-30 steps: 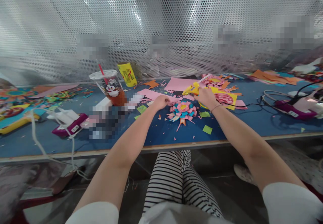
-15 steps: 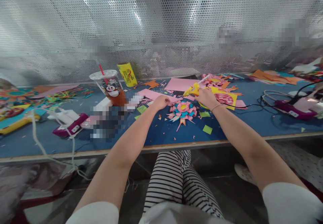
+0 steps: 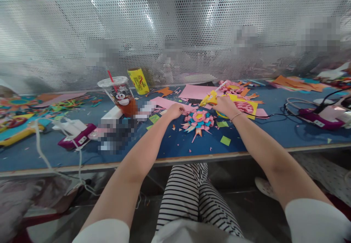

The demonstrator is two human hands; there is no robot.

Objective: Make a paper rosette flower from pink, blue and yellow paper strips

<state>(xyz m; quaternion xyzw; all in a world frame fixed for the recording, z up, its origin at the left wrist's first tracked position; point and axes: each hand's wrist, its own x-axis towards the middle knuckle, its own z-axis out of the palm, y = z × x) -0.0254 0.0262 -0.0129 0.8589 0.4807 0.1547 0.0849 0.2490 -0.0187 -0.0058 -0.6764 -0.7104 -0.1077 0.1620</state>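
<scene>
My right hand [image 3: 224,105] grips a yellow hot glue gun [image 3: 209,98] with a white glue stick out of its back. The gun's nozzle points down and left over a small pink paper strip. My left hand [image 3: 175,111] is closed, its fingertips pinching the end of this pink paper strip [image 3: 190,111]. Just in front of both hands lies a layered paper flower [image 3: 199,119] in pink and blue with a yellow middle. Beyond the right hand sits a yellow sheet [image 3: 251,110] with pink folded paper on it.
A plastic cup of drink [image 3: 122,96] with a red straw and a yellow box [image 3: 138,81] stand at the back left. Purple power strips lie left [image 3: 77,136] and right [image 3: 320,118]. Green paper squares [image 3: 225,140] and scraps are scattered about. A perforated metal screen [image 3: 192,34] rises behind.
The glue gun's nozzle has shifted very slightly right and down with my right hand. My left hand stays in place, still pinching the strip.
</scene>
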